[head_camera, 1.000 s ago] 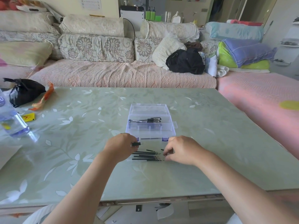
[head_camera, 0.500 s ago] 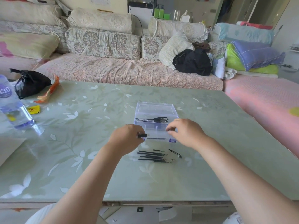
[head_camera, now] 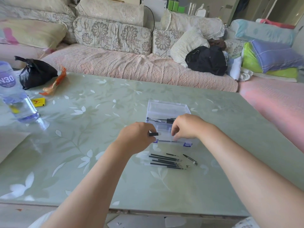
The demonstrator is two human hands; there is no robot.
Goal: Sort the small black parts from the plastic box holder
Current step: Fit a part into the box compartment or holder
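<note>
Black parts lie in a row on the table just before the clear plastic box; a few more sit inside it. I see my left hand pinching a short black piece beside the box's near-left corner. My right hand curls over the front edge; I cannot tell whether it grasps anything.

Bare forearms, white garment below

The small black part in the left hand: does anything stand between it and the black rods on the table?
Nothing visible does. The left hand pinches the small black cylindrical part by the clear plastic box's near-left corner; only bare green table separates it from the thin black rods.
</note>
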